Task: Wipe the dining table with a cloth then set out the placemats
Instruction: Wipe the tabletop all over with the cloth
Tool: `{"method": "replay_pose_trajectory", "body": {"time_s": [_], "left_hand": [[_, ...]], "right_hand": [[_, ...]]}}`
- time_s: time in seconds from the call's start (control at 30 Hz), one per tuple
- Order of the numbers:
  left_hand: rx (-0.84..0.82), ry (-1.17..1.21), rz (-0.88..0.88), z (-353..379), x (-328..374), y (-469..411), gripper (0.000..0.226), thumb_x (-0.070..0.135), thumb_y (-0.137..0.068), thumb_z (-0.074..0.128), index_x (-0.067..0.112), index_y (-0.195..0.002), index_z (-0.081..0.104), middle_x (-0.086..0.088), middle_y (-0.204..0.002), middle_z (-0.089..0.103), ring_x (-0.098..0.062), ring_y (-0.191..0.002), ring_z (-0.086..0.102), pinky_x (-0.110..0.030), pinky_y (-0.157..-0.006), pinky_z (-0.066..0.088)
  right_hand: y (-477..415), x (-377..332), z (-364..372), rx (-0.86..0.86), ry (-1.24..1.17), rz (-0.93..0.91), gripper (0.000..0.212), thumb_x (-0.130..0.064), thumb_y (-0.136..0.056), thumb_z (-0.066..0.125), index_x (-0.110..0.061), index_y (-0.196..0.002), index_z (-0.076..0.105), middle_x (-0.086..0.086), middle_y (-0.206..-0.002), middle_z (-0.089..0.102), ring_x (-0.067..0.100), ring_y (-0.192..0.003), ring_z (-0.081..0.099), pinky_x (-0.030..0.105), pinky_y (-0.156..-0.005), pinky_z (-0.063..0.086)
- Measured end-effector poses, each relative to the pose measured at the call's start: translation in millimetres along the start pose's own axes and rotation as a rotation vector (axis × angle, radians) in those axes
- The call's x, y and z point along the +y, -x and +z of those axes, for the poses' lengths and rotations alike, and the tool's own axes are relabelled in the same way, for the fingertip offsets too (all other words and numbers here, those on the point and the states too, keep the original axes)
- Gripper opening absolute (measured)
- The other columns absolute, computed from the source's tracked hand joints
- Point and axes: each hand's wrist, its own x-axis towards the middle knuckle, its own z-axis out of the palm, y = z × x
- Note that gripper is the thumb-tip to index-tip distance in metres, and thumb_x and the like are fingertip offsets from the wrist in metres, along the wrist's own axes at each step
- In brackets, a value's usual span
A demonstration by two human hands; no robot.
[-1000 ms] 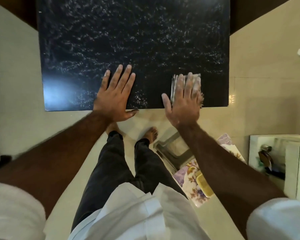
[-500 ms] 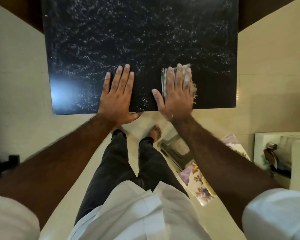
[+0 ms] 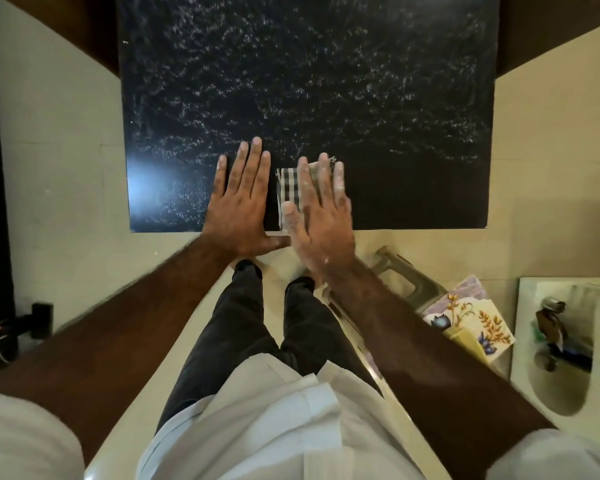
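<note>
A black dining table [image 3: 326, 81] with white powdery streaks fills the upper middle of the view. A folded grey checked cloth [image 3: 290, 188] lies near its front edge. My right hand [image 3: 321, 216] presses flat on the cloth, fingers spread, with white dust on the fingertips. My left hand [image 3: 239, 202] lies flat on the bare table just left of the cloth, fingers apart, thumb past the table's front edge. The strip of table right of the cloth looks darker and cleaner than the rest. Floral placemats [image 3: 471, 323] lie stacked on a stool at my lower right.
A grey plastic stool [image 3: 400, 275] stands under the placemats, right of my legs. A white washbasin [image 3: 565, 344] with a tap sits at the right edge. Pale tiled floor surrounds the table. A dark object with wires [image 3: 32, 323] rests on the floor at left.
My right hand has slid the cloth leftward along the table's front edge until it lies beside my left hand. The left hand has stayed flat in place.
</note>
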Motion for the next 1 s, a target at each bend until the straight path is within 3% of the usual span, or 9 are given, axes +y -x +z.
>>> {"method": "replay_pose_trajectory", "body": {"time_s": [0.07,0.13,0.27,0.37,0.57,0.7,0.8,1.0], "left_hand": [[0.0,0.032,0.015,-6,8,2,0.158,0.112,-0.073,0.038,-0.002,-0.174,-0.003,-0.022,-0.184,-0.013,-0.039,-0.172,-0.01,-0.067,-0.136,0.005],[0.016,0.029,0.033,-10,25,1,0.145,0.106,-0.084,0.03,-0.003,-0.174,-0.002,-0.023,-0.184,-0.01,-0.04,-0.172,-0.008,-0.067,-0.136,0.006],[0.101,0.025,0.05,-8,79,-12,0.097,0.071,-0.112,0.023,0.002,-0.176,-0.002,-0.021,-0.185,-0.008,-0.038,-0.172,-0.006,-0.063,-0.137,0.004],[0.092,0.028,0.003,-3,103,-23,0.082,0.054,-0.116,0.021,0.004,-0.176,-0.003,-0.019,-0.185,-0.01,-0.036,-0.172,-0.007,-0.06,-0.138,0.005],[0.088,0.02,-0.026,8,81,-16,0.078,0.055,-0.116,0.017,0.01,-0.177,-0.003,-0.015,-0.186,-0.008,-0.036,-0.173,-0.005,-0.06,-0.137,0.01],[0.093,-0.008,-0.139,3,47,-6,0.078,0.058,-0.114,0.019,0.016,-0.178,0.002,-0.009,-0.187,-0.005,-0.04,-0.172,-0.004,-0.067,-0.135,0.009],[0.134,0.008,-0.215,-6,59,-24,0.077,0.055,-0.114,0.021,0.015,-0.178,0.003,-0.009,-0.187,-0.003,-0.038,-0.172,-0.002,-0.068,-0.135,0.009],[0.099,0.0,-0.047,-8,94,-44,0.078,0.053,-0.116,0.022,0.011,-0.177,-0.002,-0.013,-0.186,-0.007,-0.033,-0.173,-0.004,-0.065,-0.136,0.009]], "right_hand": [[-2,31,-17,0.12,0.036,0.016,0.079,-0.067,-0.113,0.013,-0.023,-0.178,0.024,0.007,-0.187,0.01,0.033,-0.174,0.003,0.055,-0.136,0.016],[-5,65,-27,0.217,0.113,0.054,0.074,-0.058,-0.117,0.015,-0.016,-0.175,0.033,0.011,-0.185,0.021,0.035,-0.173,0.012,0.048,-0.137,0.016],[-12,108,-24,0.181,0.274,-0.055,0.065,-0.043,-0.118,0.025,-0.01,-0.173,0.036,0.014,-0.183,0.026,0.038,-0.171,0.018,0.052,-0.135,0.028],[-16,112,-21,0.154,0.352,-0.083,0.064,-0.04,-0.118,0.034,-0.011,-0.175,0.031,0.014,-0.184,0.021,0.038,-0.172,0.016,0.053,-0.133,0.031],[-15,109,-21,0.193,0.408,-0.076,0.065,-0.041,-0.118,0.036,-0.014,-0.176,0.028,0.012,-0.185,0.02,0.036,-0.172,0.016,0.048,-0.132,0.031],[-16,106,-21,0.187,0.42,-0.072,0.066,-0.044,-0.118,0.035,-0.014,-0.177,0.027,0.013,-0.185,0.019,0.038,-0.172,0.015,0.048,-0.13,0.033],[-19,101,-21,0.164,0.419,-0.077,0.068,-0.047,-0.118,0.032,-0.015,-0.177,0.023,0.014,-0.185,0.016,0.039,-0.172,0.013,0.05,-0.13,0.033],[-22,96,-20,0.106,0.436,-0.114,0.071,-0.049,-0.118,0.031,-0.014,-0.178,0.018,0.015,-0.186,0.011,0.038,-0.173,0.01,0.051,-0.133,0.028]]}}
